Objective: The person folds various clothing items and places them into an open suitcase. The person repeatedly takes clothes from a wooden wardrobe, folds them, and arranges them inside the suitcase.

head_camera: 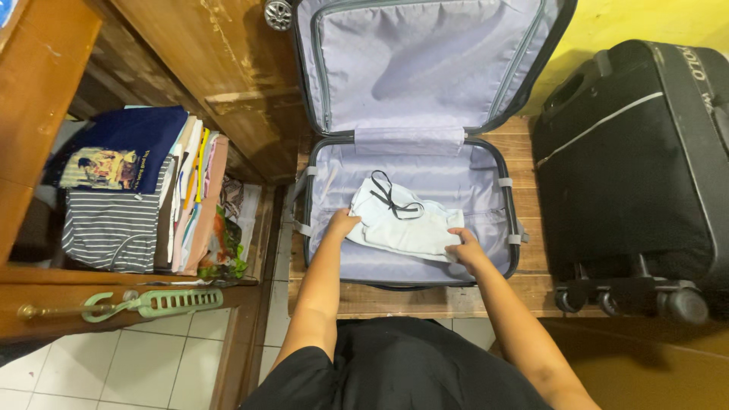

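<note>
Garment (406, 224): pale, folded, with a dark drawstring (392, 197) lying loose on top; it lies in the lower half of the open suitcase (486, 178), about the middle of the lining.
Left hand (342, 223): fingers curled together onto the garment's left edge, touching the cloth; whether it pinches or only presses I cannot tell.
Right hand (465, 247): fingers closed down on the garment's lower right corner, holding it flat against the lining.
Suitcase: grey-lined, lid (425, 61) propped upright behind, shell resting on a wooden surface (524, 292).
Beside it: a black bag (638, 167) on wheels stands to the right, just next to the suitcase.
Cupboard (121, 197): open to the left, with a stack of folded clothes inside; a green hanger (148, 304) hangs at its door edge.
Risk, fold: the garment looks soft and loosely folded, so pulling unevenly with one hand would likely skew it or open the fold.
Risk, drawstring: the loose cord could snag a finger or trail over the rim and get caught in the zip.
Risk, lid: the lid stands upright and unsupported as far as I can see; a knock to the shell could bring it down on both forearms.
</note>
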